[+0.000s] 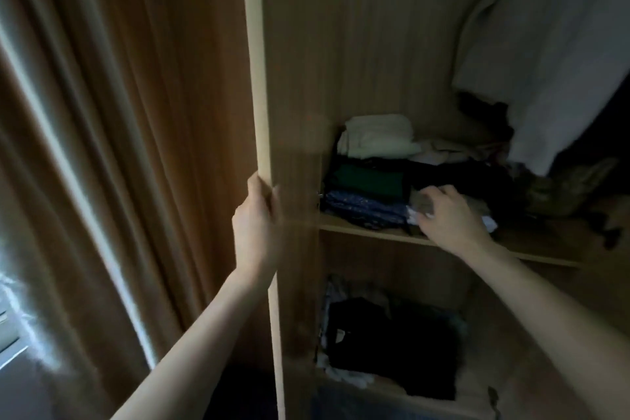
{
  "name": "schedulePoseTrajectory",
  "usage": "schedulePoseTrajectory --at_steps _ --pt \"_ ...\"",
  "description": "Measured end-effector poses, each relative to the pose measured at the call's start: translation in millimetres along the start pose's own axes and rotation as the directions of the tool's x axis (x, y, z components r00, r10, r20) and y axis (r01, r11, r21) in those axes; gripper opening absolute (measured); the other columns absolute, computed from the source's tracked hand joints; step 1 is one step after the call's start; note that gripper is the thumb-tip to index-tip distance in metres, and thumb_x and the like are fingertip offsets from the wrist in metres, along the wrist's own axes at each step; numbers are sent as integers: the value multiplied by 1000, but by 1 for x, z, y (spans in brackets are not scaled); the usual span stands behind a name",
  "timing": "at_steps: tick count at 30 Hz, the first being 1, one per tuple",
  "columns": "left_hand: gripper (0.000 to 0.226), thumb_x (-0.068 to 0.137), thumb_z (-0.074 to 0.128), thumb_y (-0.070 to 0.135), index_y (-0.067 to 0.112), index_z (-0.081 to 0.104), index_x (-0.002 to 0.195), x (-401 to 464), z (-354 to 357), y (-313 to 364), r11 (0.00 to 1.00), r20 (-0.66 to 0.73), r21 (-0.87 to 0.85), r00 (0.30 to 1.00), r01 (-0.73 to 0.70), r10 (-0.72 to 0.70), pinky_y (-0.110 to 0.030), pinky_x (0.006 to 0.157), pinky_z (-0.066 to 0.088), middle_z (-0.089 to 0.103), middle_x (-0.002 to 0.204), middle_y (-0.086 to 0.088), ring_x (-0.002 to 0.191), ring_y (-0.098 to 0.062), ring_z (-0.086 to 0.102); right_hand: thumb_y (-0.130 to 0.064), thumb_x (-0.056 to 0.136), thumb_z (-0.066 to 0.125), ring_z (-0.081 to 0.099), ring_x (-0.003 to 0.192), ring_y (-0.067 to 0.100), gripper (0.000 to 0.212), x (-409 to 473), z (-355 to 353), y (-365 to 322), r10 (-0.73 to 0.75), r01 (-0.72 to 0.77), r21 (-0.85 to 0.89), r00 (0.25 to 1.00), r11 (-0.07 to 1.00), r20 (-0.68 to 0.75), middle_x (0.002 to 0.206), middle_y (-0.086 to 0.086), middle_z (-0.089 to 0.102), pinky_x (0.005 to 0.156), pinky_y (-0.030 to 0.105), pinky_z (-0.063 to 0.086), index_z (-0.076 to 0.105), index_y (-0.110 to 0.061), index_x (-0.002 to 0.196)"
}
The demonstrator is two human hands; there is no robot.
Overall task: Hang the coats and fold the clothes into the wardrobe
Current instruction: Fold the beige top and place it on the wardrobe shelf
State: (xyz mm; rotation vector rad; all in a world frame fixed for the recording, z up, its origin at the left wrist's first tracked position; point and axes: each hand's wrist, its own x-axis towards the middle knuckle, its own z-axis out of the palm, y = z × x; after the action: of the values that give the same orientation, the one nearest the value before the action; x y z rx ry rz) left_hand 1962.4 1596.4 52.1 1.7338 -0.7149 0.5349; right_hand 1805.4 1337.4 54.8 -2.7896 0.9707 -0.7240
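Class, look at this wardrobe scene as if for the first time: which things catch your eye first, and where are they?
The left hand grips the edge of the open wardrobe door at centre. The right hand reaches onto folded clothes on the middle shelf, beside a stack topped by a white garment. A pale coat hangs upper right.

brown curtain [112, 112], daylit window [10, 327]

Green fold [368, 180] over blue speckled cloth [364, 208] (tiny pale dots); cream pile [380, 136]; pale wood door [262, 133].
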Motion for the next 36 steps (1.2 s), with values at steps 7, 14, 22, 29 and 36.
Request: schedulePoseTrajectory --at_steps 7,14,22,29,36 --pt "50 98 55 27 10 35 141 -32 58 38 948 228 85 932 -306 281 -41 61 56 65 105 -11 76 -29 66 -34 89 59 50 113 31 47 -19 -52 77 164 -170 -143 985 975 -53 128 10 47 85 47 50 48 -20 132" --pt "66 90 63 43 13 31 139 -38 160 104 896 353 271 902 -353 249 -30 56 41 47 121 -8 94 -24 55 -29 87 61 44 120 30 46 -63 -110 152 272 -307 -210 945 928 -182 133 9 44 90 50 46 50 -21 130" --pt "70 80 76 35 -1 40 129 -16 257 133 856 434 339 872 -390 226 -47 63 51 50 117 -18 104 -37 53 -20 83 64 39 120 35 44 -140 -187 265 427 -551 -317 819 772 -384 131 15 42 95 53 41 54 -18 126" --pt "56 86 68 28 7 44 131 2 295 136 861 451 312 860 -401 238 -55 85 44 30 147 -11 122 -40 39 -9 83 60 42 116 46 38 -174 -226 331 597 -737 29 522 675 -609 130 28 40 93 48 38 41 -3 117" --pt "69 86 60 13 19 30 148 29 294 133 799 621 365 764 -479 174 -45 96 43 10 161 4 120 -40 43 -10 94 55 61 88 44 29 -173 -216 316 697 -639 303 556 707 -453 90 24 57 72 46 52 33 -1 111"
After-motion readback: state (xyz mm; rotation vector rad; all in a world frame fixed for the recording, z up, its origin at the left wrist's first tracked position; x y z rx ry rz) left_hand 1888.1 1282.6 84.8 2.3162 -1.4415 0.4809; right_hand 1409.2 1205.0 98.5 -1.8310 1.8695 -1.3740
